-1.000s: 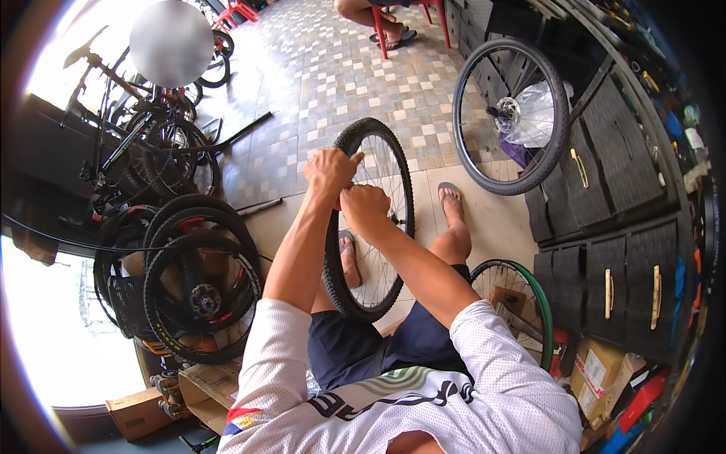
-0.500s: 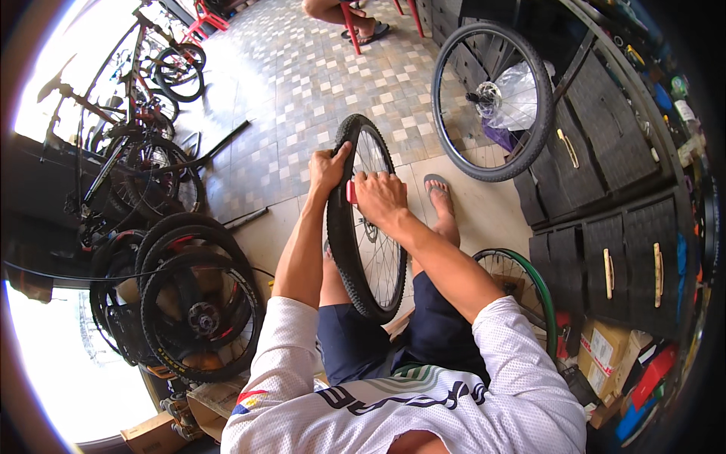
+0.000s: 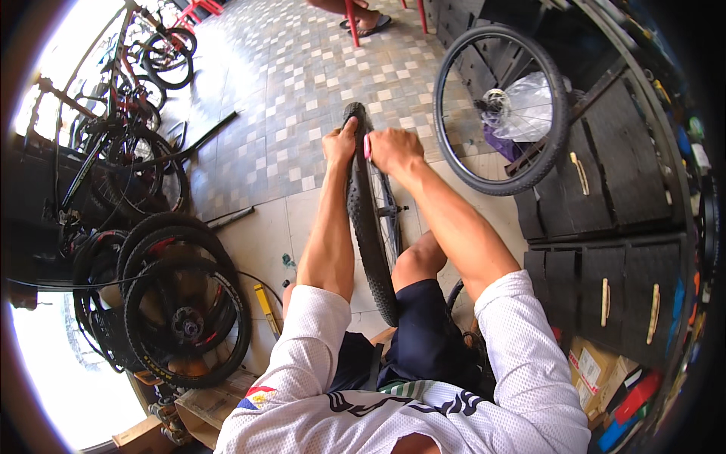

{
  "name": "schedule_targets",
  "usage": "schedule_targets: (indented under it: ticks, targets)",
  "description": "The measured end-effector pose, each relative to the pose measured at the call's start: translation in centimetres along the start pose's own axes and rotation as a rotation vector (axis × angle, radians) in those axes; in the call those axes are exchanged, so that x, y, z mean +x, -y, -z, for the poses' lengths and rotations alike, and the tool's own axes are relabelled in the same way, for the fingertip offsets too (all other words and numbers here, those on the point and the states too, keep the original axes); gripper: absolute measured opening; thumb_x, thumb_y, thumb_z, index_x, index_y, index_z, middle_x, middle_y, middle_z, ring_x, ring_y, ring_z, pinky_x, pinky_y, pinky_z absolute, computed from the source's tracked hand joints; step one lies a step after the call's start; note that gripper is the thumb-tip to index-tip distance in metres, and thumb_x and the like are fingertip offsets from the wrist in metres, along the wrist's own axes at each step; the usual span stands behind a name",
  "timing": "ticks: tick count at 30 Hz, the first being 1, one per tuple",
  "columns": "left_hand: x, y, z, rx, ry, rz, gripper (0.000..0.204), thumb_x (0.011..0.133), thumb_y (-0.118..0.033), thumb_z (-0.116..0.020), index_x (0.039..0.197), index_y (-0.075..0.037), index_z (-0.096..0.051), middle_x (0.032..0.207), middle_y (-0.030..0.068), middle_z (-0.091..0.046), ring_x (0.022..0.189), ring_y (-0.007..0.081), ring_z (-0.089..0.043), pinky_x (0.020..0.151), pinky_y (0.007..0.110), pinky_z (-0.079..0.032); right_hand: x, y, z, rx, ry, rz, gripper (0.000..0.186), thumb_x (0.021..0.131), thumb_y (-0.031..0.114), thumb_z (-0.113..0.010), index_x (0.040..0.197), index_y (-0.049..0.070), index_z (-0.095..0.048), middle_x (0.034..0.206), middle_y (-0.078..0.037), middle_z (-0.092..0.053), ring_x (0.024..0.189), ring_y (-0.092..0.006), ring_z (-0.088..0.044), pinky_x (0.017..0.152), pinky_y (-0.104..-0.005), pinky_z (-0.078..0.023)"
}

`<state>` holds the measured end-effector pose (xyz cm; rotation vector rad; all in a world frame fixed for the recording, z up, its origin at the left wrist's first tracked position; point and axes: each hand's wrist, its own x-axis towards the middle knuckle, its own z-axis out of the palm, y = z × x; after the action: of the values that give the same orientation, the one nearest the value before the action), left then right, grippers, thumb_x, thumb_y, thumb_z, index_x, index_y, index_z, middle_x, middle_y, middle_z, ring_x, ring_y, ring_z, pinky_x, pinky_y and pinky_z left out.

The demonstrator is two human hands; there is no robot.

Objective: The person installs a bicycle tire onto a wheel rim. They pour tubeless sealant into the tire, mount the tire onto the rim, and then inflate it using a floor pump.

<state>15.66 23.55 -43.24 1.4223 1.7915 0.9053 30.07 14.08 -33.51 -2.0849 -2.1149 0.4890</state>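
Observation:
A bicycle wheel with a black knobby tyre (image 3: 363, 219) stands upright before me, between my legs, turned nearly edge-on. Its spokes and axle show on the right side. My left hand (image 3: 340, 144) grips the tyre near the top, thumb lying over the tread. Just right of it, my right hand (image 3: 397, 151) is closed around a small red tool (image 3: 367, 146), held against the tyre's side at the rim. Most of that tool is hidden by the fingers, so its exact kind cannot be made out.
Another wheel (image 3: 446, 113) leans on the dark cabinets (image 3: 624, 287) at right. Stacked wheels (image 3: 128, 325) and parked bicycles (image 3: 113, 129) line the left. A yellow object (image 3: 267, 310) lies on the floor. Someone's sandalled feet (image 3: 370, 26) are at the far side; cardboard boxes (image 3: 594, 371) sit lower right.
The wheel has turned from showing its spoked side to nearly edge-on. Both hands have moved up and slightly right with it, still holding the tyre and red tool. My view has shifted a little.

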Motion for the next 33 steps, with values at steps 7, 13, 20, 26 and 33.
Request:
schedule_targets:
  ticks: [7,13,20,26,33]
  targets:
    - [0.2,0.1,0.4,-0.113,-0.024,-0.016,0.066,0.084,-0.059,-0.075,0.085,0.007,-0.076,0.075,0.0224,-0.072,0.078,0.0259,-0.069,0.078,0.043,-0.053,5.5,-1.1,-2.7,0.048,0.028,0.001,0.03,0.094,0.022,-0.051,0.1,0.01,-0.077,0.104,-0.019,-0.076,0.098,-0.0378,-0.074,0.086,-0.0496,-0.06]
    - [0.3,2.3,2.8,0.204,-0.161,-0.416,0.056,0.091,-0.045,-0.073,0.075,0.009,-0.071,0.064,0.0223,-0.064,0.063,0.0246,-0.059,0.065,0.043,-0.051,10.4,1.0,-3.6,0.047,0.108,-0.067,0.035,0.098,0.025,-0.054,0.117,0.005,-0.076,0.118,-0.017,-0.075,0.11,-0.0385,-0.071,0.093,-0.0493,-0.058]
    - [-5.5,-2.0,7.6,-0.18,0.051,-0.027,0.053,0.097,-0.044,-0.069,0.08,0.005,-0.069,0.061,0.0043,-0.06,0.057,0.0113,-0.05,0.053,0.035,-0.042,10.0,-8.3,-8.6,0.255,-0.05,-0.216,0.025,0.083,0.019,-0.064,0.102,0.008,-0.075,0.107,-0.023,-0.074,0.105,-0.0415,-0.07,0.089,-0.0488,-0.056]
    - [-9.2,-3.6,12.4,-0.122,0.218,0.129,0.056,0.098,-0.047,-0.068,0.083,0.007,-0.068,0.066,0.0044,-0.059,0.062,0.0118,-0.052,0.057,0.035,-0.043,4.5,-12.9,-13.2,0.478,0.07,-0.371,0.051,0.076,0.031,-0.073,0.119,0.005,-0.067,0.117,-0.024,-0.071,0.11,-0.0411,-0.068,0.093,-0.0454,-0.054]
    - [-13.5,-3.6,16.4,-0.144,0.348,0.01,0.068,0.097,-0.058,-0.065,0.118,0.007,-0.069,0.097,0.0086,-0.068,0.087,0.0149,-0.058,0.074,0.032,-0.048,-7.0,-18.6,-6.6,0.526,-0.251,-0.132,0.058,0.079,0.017,-0.068,0.132,-0.002,-0.052,0.117,-0.027,-0.068,0.111,-0.044,-0.066,0.096,-0.046,-0.052]
